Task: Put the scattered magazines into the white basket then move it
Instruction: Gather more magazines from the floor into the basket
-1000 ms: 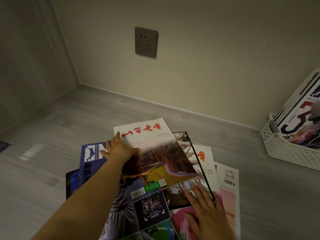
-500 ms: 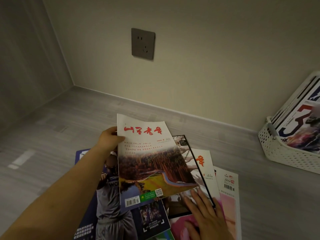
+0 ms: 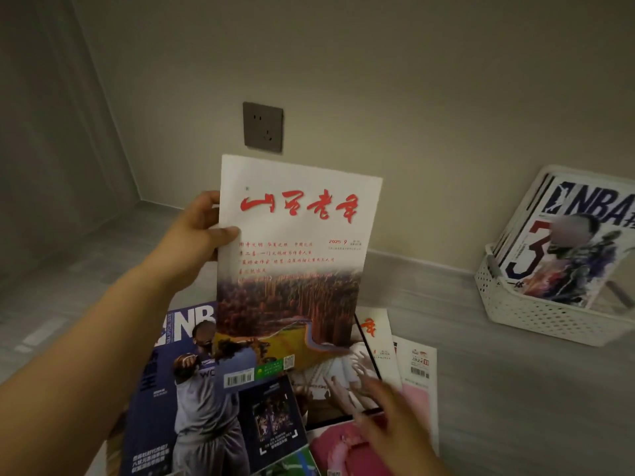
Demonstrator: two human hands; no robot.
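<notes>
My left hand [image 3: 197, 235] grips the left edge of a white magazine with red calligraphy and a landscape photo [image 3: 295, 259], held upright above the floor. Under it lies a spread of scattered magazines: a blue NBA issue [image 3: 192, 400], a black-edged one [image 3: 343, 383], and white and pink ones [image 3: 417, 376]. My right hand [image 3: 388, 420] hovers flat over the pink and black-edged magazines, fingers apart, blurred. The white perforated basket [image 3: 543, 317] stands at the right by the wall, with several magazines leaning in it, an NBA cover [image 3: 570, 249] in front.
Grey wood-look floor [image 3: 498, 389] runs to a beige wall with a dark socket plate [image 3: 263, 126]. A room corner lies at the left. Bare floor separates the magazine pile from the basket.
My left hand has lifted the white red-lettered magazine off the pile and tilted it upright. My right hand has stayed low over the pile, shifting slightly. The view has moved closer.
</notes>
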